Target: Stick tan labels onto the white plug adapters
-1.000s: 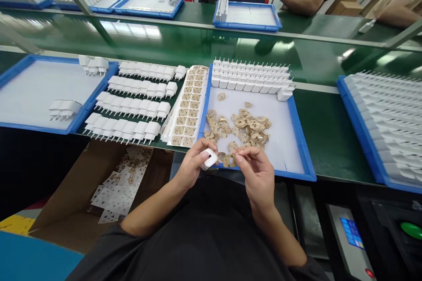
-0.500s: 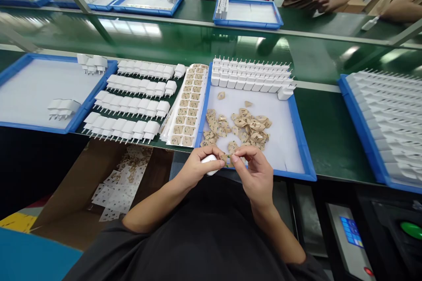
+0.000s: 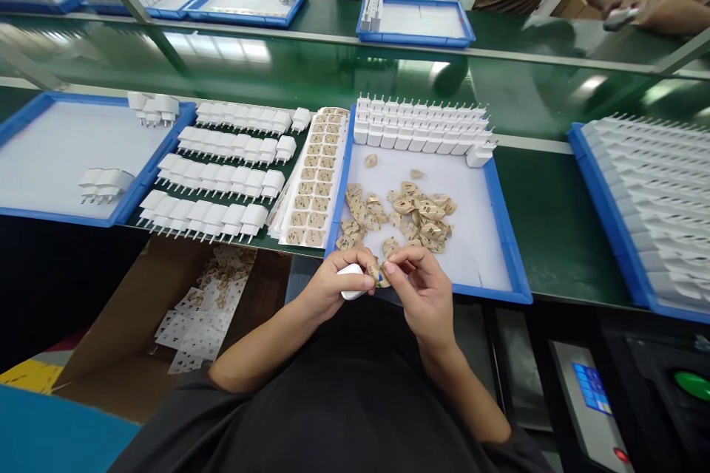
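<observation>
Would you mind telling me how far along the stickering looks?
Done: four rows of plugs lie left of the sticker sheet. In hand: left hand holds a plug; right hand pinches a sticker. Left: upright plugs in the tray.

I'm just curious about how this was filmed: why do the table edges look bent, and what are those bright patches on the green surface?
Head view: the wide lens bows straight edges, so the green belt curves. Bright patches on it are glare from overhead lights. The far worker's hand is motion-blurred. The left hand, its white plug and the right hand are sharp and evenly lit.
</observation>
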The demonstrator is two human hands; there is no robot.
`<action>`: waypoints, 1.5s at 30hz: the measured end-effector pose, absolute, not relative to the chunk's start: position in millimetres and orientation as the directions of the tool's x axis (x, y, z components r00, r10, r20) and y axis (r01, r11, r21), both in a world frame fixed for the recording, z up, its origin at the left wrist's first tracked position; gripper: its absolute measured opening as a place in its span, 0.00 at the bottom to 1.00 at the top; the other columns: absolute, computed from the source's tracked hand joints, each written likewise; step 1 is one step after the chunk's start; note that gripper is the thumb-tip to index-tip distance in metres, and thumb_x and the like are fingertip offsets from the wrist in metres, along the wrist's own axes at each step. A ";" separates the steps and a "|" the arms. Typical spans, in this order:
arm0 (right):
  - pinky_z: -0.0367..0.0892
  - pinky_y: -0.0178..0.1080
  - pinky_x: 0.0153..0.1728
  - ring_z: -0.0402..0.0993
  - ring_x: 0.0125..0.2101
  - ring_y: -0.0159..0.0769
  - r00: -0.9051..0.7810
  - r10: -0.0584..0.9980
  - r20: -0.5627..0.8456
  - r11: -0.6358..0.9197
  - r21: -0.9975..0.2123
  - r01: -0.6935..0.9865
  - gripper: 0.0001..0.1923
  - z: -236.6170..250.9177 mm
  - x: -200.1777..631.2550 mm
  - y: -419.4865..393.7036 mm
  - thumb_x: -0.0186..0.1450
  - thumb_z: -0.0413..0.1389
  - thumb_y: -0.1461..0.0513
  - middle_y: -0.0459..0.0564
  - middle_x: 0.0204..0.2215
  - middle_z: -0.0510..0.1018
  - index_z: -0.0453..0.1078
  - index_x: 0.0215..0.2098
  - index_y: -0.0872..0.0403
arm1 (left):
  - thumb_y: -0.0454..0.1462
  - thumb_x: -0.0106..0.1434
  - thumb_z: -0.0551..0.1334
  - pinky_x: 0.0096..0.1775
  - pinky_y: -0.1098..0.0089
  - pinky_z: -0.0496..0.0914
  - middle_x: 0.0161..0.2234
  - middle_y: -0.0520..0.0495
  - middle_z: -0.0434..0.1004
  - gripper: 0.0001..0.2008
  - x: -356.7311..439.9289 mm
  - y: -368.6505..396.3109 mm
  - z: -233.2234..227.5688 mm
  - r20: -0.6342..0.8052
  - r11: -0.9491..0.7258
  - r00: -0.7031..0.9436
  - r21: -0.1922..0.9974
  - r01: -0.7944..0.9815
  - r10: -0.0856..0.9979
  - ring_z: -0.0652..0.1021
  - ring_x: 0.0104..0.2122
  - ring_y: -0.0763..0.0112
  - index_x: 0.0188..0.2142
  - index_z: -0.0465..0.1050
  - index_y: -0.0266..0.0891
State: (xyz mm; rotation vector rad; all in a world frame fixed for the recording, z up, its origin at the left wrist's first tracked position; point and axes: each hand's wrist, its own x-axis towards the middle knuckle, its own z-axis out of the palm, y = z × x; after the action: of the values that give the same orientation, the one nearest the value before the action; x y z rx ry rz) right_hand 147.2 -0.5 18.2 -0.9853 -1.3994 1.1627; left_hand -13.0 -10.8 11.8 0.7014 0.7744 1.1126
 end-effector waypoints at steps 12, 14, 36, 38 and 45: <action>0.74 0.47 0.44 0.75 0.50 0.46 -0.024 0.821 0.570 0.542 -0.766 0.346 0.16 24.5 156.7 1.3 0.67 0.59 0.66 0.53 0.49 0.77 0.74 0.50 0.44 | 0.44 0.55 0.73 0.36 0.70 0.65 0.26 0.50 0.74 0.12 -12.2 -12.1 17.2 -0.081 0.065 -0.045 0.956 -0.288 0.996 0.72 0.30 0.70 0.26 0.80 0.38; 0.74 0.49 0.44 0.76 0.44 0.44 -0.062 0.741 0.668 0.633 -0.665 0.398 0.16 26.3 155.8 -0.9 0.65 0.61 0.67 0.51 0.43 0.77 0.75 0.48 0.42 | 0.43 0.56 0.73 0.38 0.69 0.66 0.28 0.49 0.75 0.10 -12.6 -12.5 15.4 -0.069 0.049 -0.063 0.961 -0.271 0.996 0.73 0.32 0.69 0.28 0.81 0.39; 0.72 0.42 0.39 0.75 0.36 0.38 -0.266 0.706 0.656 0.697 -0.577 0.426 0.12 24.1 148.6 7.0 0.64 0.62 0.71 0.49 0.35 0.78 0.73 0.42 0.50 | 0.37 0.62 0.70 0.39 0.70 0.70 0.30 0.49 0.76 0.03 -16.9 -13.9 17.0 0.186 -0.184 -0.114 0.983 0.030 0.976 0.77 0.33 0.70 0.33 0.84 0.42; 0.71 0.42 0.39 0.74 0.36 0.38 -0.295 0.706 0.643 0.701 -0.580 0.415 0.11 24.3 149.2 8.2 0.65 0.61 0.71 0.49 0.35 0.77 0.72 0.41 0.50 | 0.37 0.62 0.70 0.39 0.70 0.70 0.30 0.49 0.76 0.03 -17.3 -14.0 18.1 0.196 -0.192 -0.117 0.980 0.047 0.974 0.76 0.32 0.70 0.32 0.84 0.42; 0.70 0.42 0.38 0.73 0.36 0.38 -0.351 0.667 0.657 0.743 -0.554 0.375 0.11 18.4 153.0 8.1 0.66 0.60 0.72 0.50 0.35 0.76 0.70 0.42 0.51 | 0.40 0.60 0.71 0.40 0.69 0.68 0.29 0.49 0.75 0.07 -16.5 -12.0 14.8 0.051 -0.062 -0.106 0.992 -0.107 0.993 0.75 0.32 0.70 0.28 0.83 0.41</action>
State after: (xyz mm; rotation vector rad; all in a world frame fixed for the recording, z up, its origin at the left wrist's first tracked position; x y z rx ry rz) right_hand 153.0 8.1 18.4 -0.7910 -1.9783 0.3819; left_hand -16.5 -12.0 14.8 1.1180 1.1736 1.3768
